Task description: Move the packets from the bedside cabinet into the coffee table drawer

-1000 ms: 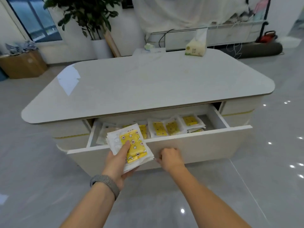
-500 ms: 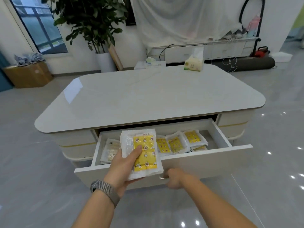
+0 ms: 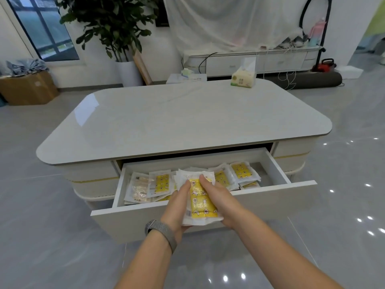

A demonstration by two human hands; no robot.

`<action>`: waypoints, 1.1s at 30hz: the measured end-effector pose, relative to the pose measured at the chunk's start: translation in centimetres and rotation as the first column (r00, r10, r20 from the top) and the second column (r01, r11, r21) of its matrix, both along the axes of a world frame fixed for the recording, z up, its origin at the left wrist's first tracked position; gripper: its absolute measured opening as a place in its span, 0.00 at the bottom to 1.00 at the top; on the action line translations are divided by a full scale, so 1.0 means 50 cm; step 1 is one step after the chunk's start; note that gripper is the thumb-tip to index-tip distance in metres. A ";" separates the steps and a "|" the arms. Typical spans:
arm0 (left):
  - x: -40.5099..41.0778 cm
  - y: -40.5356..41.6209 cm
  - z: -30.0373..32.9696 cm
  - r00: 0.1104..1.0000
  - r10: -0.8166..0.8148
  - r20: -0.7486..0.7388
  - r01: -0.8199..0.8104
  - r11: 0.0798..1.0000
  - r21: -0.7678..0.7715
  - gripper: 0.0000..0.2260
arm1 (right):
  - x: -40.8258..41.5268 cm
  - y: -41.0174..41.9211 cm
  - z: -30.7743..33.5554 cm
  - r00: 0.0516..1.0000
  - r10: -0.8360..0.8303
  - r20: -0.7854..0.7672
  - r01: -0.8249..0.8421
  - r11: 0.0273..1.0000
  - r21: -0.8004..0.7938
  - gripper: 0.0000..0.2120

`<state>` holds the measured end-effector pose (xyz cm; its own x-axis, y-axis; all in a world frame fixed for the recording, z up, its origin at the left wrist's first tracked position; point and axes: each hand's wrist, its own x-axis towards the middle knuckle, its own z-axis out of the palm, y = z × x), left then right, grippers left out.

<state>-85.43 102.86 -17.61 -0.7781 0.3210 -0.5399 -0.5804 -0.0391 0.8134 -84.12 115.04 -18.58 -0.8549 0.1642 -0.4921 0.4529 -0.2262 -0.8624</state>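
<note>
Left hand (image 3: 177, 207) and right hand (image 3: 224, 202) grip a yellow-and-white plastic packet stack (image 3: 201, 202) above the open white drawer's front edge (image 3: 145, 205).

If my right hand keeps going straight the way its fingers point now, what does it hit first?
Your right hand points forward and slightly left over the open drawer, gripping the stack of packets. Going straight on, it would probably first meet the packets lying in the drawer, then the drawer's back wall; depth is unclear.
</note>
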 end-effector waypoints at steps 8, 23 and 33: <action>-0.006 0.028 0.021 0.999 0.046 -0.007 -0.047 0.998 -0.047 0.15 | -0.001 0.032 0.020 0.993 0.096 -0.063 -0.102 0.990 -0.101 0.17; -0.004 0.011 0.072 0.703 -0.552 -0.449 -0.088 0.559 -0.824 0.12 | -0.076 0.375 -0.018 0.864 -0.470 -0.182 0.488 0.690 0.534 0.15; -0.071 0.066 -0.010 0.502 -0.840 -0.208 -0.200 0.121 -0.972 0.15 | -0.232 0.475 -0.145 0.938 -0.165 0.304 -0.239 0.325 0.915 0.20</action>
